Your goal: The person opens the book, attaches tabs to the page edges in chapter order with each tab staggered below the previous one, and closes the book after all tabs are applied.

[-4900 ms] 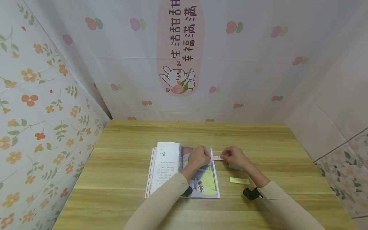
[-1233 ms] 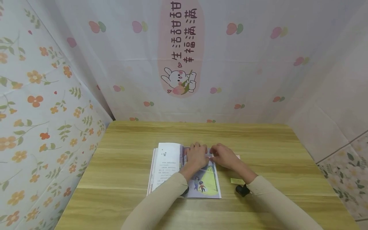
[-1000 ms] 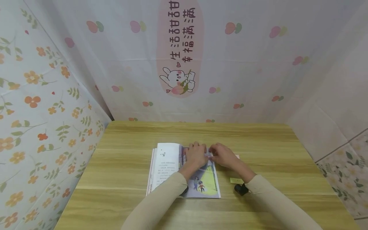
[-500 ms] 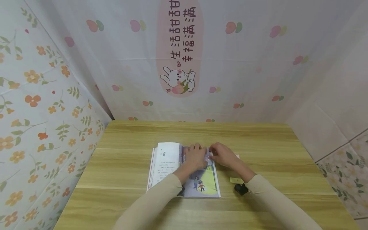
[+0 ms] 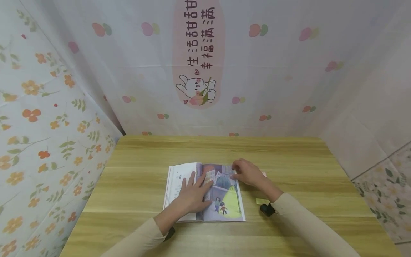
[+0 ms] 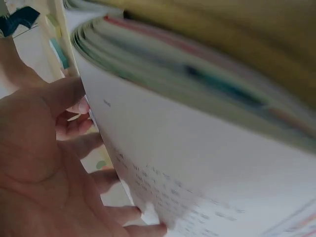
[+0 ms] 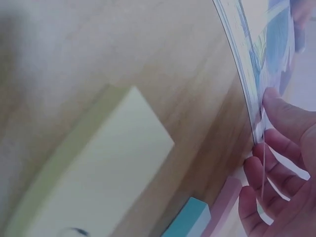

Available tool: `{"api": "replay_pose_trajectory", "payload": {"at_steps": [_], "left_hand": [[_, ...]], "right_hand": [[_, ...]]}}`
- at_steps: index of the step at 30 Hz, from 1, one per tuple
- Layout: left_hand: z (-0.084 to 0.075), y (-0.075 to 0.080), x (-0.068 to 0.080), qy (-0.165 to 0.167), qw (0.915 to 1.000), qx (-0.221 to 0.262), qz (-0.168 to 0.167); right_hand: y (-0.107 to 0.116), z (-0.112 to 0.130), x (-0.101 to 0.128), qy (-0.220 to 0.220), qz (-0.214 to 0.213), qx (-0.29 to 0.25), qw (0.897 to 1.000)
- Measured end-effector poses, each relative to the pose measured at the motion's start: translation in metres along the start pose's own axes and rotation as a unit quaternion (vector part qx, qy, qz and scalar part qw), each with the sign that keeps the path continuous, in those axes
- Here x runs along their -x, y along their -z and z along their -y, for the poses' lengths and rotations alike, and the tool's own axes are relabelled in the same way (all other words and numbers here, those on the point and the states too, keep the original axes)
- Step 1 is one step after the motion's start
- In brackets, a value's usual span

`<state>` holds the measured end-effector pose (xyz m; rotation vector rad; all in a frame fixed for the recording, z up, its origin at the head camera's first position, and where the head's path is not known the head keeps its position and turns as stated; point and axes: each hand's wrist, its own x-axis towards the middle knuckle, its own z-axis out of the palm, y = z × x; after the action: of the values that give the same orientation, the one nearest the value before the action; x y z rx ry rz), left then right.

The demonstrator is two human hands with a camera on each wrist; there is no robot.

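Observation:
An open picture book lies on the table, text on the left page and a purple and yellow drawing on the right. My left hand rests across its middle fold with fingers spread. In the left wrist view, the fingertips of that hand touch the text page. At the book's right edge is my right hand. The right wrist view shows its thumb on the page edge and its fingers curled below, pinching a thin pale strip, seen edge-on, that looks like a sticky note.
Right of the book lie a yellow sticky-note pad, a teal pad and a pink pad, partly covered by the right forearm in the head view. A printed curtain hangs behind the wooden table.
My left hand has moved left and nearer, off the right page's edge to the fold, with fingers now spread. The left page lies flatter. Since the earliest frame, the right hand has moved left to the book's edge.

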<state>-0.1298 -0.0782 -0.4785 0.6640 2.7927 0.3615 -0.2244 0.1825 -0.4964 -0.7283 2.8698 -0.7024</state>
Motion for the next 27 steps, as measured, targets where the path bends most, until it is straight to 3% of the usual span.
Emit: {"api": "replay_pose_trajectory", "payload": {"at_steps": [5, 17, 22, 27], "left_hand": [[0.006, -0.002, 0.013, -0.017, 0.9998, -0.004, 0.0], [0.007, -0.013, 0.012, -0.024, 0.9994, -0.022, -0.012], [0.007, -0.013, 0.012, -0.022, 0.9995, -0.017, -0.012], [0.005, -0.013, 0.012, -0.021, 0.9997, -0.003, -0.011]], "right_hand": [[0.001, 0.0, -0.008, -0.015, 0.023, -0.004, 1.0], [0.004, -0.001, -0.012, -0.043, 0.046, -0.07, 0.996], [0.007, 0.001, -0.019, -0.095, 0.071, -0.116, 0.986], [0.012, 0.006, -0.026, -0.144, 0.096, -0.107, 0.979]]}}
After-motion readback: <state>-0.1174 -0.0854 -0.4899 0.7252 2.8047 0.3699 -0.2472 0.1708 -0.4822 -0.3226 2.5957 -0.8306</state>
